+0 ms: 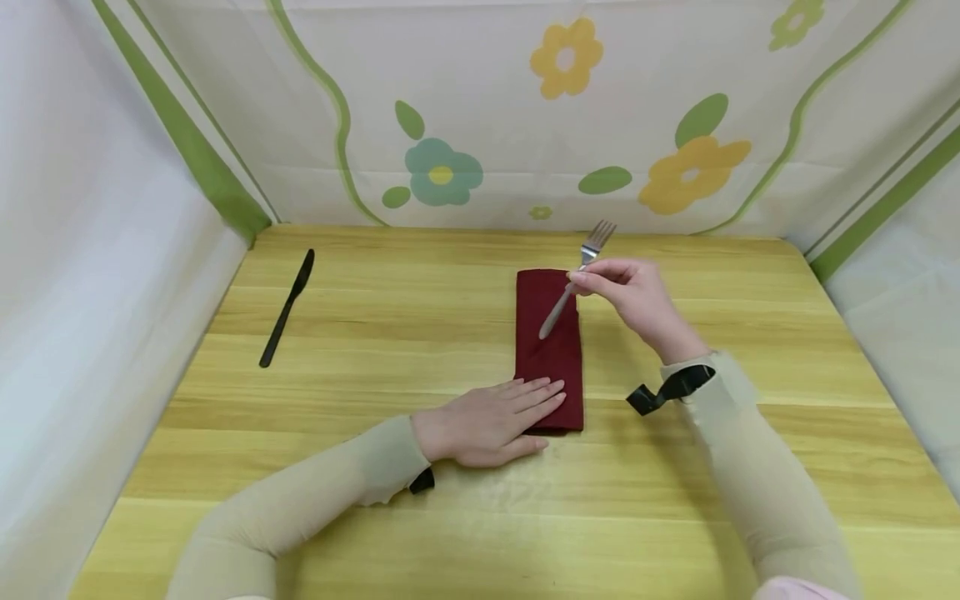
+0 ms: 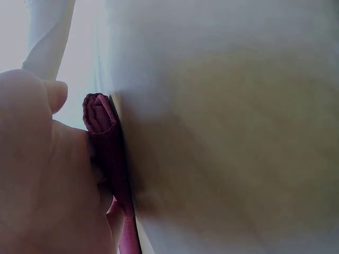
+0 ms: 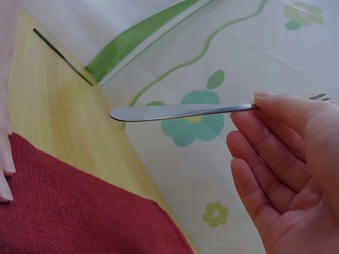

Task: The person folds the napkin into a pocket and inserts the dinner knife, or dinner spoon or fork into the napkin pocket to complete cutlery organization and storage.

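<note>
A dark red folded napkin (image 1: 546, 350) lies lengthwise on the wooden table. My left hand (image 1: 495, 421) rests on its near end with straight fingers laid across it. In the left wrist view the layered folds of the napkin (image 2: 103, 119) show beside the palm. Over the napkin's far end, my right hand (image 1: 626, 296) pinches a metal fork (image 1: 558, 312) near its neck between thumb and fingers. Its tines point away and its handle end slants down toward the cloth. The right wrist view shows the fork handle (image 3: 175, 111) held above the napkin (image 3: 85, 201).
A black table knife (image 1: 287, 308) lies at the left of the wooden table (image 1: 397, 325). White cloth walls with printed flowers and green bands enclose the back (image 1: 495, 108) and both sides. A black strap (image 1: 667, 390) hangs from the right wrist.
</note>
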Action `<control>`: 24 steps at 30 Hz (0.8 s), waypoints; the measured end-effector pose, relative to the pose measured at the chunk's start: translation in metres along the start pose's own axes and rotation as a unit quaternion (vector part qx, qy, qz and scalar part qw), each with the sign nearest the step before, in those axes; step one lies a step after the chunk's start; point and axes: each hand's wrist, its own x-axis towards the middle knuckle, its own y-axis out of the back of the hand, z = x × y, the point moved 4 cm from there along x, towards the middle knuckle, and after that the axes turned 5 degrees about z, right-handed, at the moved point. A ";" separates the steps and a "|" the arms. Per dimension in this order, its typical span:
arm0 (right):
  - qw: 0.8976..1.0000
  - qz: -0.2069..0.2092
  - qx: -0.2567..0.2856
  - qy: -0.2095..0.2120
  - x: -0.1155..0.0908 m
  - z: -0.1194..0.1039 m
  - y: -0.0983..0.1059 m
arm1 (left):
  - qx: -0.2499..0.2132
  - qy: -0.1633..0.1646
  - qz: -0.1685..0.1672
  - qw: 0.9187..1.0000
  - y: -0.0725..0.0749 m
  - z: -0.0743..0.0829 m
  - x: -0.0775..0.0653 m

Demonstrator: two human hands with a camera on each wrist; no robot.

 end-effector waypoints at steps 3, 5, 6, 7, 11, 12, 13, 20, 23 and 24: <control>0.999 -0.027 -0.013 -0.022 0.012 0.011 -0.009 | 0.000 0.004 -0.003 1.000 -0.001 0.000 0.000; 0.998 -0.046 -0.031 -0.035 0.019 0.019 -0.016 | 0.004 0.005 -0.004 1.000 -0.001 0.000 0.000; 0.997 -0.055 -0.041 -0.041 0.022 0.023 -0.018 | 0.006 0.006 -0.006 1.000 -0.001 0.001 0.000; 0.996 -0.063 -0.048 -0.047 0.025 0.027 -0.021 | 0.008 0.007 -0.006 1.000 0.000 0.001 0.000; 0.992 -0.092 -0.055 -0.069 0.032 0.038 -0.030 | 0.016 0.010 -0.010 1.000 0.000 0.003 0.000; 0.991 -0.099 -0.051 -0.073 0.033 0.040 -0.032 | 0.018 0.011 -0.010 1.000 0.000 0.003 0.000; 0.991 -0.106 -0.046 -0.074 0.034 0.042 -0.034 | 0.018 0.011 -0.011 1.000 0.000 0.004 0.000; 0.984 -0.146 -0.025 -0.098 0.037 0.052 -0.042 | 0.036 0.016 -0.015 0.999 -0.004 0.003 0.000; 0.983 -0.143 -0.022 -0.109 0.038 0.058 -0.044 | 0.046 0.015 -0.013 0.999 -0.004 0.003 0.000; 0.984 -0.141 -0.023 -0.110 0.039 0.059 -0.045 | 0.047 0.014 -0.011 0.999 -0.004 0.003 0.000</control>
